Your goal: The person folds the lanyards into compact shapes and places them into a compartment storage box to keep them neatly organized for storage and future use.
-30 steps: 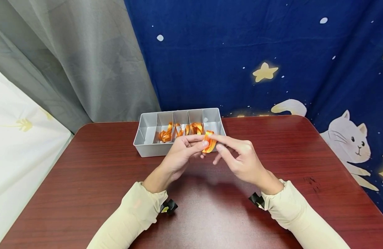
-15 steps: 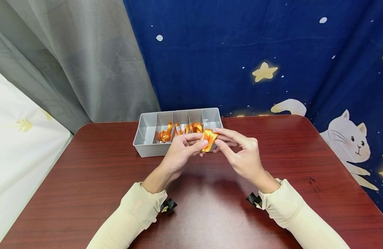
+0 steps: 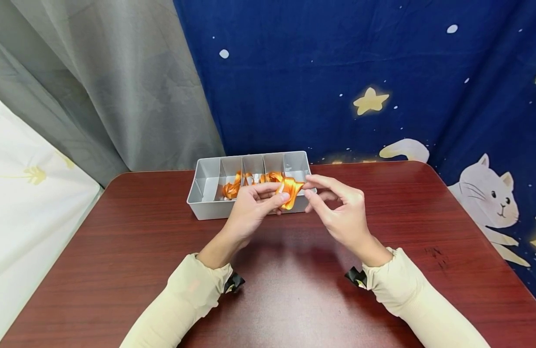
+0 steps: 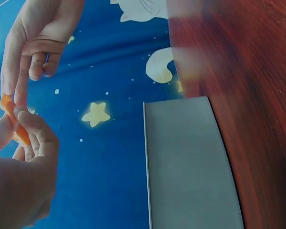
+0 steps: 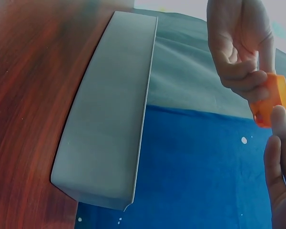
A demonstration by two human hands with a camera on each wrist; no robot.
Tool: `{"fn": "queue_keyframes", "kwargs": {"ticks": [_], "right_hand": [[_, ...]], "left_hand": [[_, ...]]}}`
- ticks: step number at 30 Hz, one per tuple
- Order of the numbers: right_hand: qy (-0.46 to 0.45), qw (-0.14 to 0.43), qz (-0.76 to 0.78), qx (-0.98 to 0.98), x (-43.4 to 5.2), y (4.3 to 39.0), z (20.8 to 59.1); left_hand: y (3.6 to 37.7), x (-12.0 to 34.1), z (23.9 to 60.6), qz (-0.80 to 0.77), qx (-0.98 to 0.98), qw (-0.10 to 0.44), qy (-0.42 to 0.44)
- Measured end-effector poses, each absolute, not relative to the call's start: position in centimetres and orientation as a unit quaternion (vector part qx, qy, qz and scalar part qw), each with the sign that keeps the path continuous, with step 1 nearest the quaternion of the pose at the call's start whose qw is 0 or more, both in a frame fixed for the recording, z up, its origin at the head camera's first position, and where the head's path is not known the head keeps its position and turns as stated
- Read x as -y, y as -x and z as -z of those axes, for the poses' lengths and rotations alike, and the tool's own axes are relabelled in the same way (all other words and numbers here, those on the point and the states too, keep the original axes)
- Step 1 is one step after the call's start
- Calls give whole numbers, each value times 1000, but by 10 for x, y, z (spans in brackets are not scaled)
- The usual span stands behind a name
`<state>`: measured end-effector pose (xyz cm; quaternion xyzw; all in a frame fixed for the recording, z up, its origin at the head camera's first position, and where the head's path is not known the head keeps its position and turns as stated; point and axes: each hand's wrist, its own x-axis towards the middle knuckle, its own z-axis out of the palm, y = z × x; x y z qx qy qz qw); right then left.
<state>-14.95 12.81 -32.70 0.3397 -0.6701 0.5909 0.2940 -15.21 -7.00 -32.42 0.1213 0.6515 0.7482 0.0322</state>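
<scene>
A glossy orange ribbon (image 3: pixel 290 192), gathered in loops, is held up in front of the tray's right part. My left hand (image 3: pixel 252 209) pinches it between thumb and fingers. My right hand (image 3: pixel 343 212) pinches a corner of the ribbon at its right side, drawing it out to a point. In the left wrist view, the ribbon (image 4: pixel 22 135) shows as a narrow strip between both hands' fingertips. The right wrist view has the left hand (image 5: pixel 243 52) gripping the ribbon (image 5: pixel 278 93), with right fingertips on its lower edge.
Behind the hands stands a grey divided tray (image 3: pixel 215 210) on the reddish-brown wooden table (image 3: pixel 133 251). More orange ribbons (image 3: pixel 231 187) lie in its middle compartments. A blue starry curtain (image 3: pixel 320 87) and a grey curtain (image 3: pixel 133 87) hang behind the table.
The right thumb and index finger have closed on the ribbon's right edge and pulled a corner out to the right. The ribbon has moved slightly left and up with the left hand.
</scene>
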Motion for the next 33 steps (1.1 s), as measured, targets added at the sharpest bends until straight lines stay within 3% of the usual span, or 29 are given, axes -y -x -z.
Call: {"fn": "queue_keyframes", "kwargs": {"ticks": [21,33], "right_hand": [[-282,261,-575,722,-134,174,341],[-243,259,-541,762,-126,159,318]], "left_hand": [[177,92,332,-702,-701,-90,-94],[189,110,338,-646,-743,-160,-73]]}}
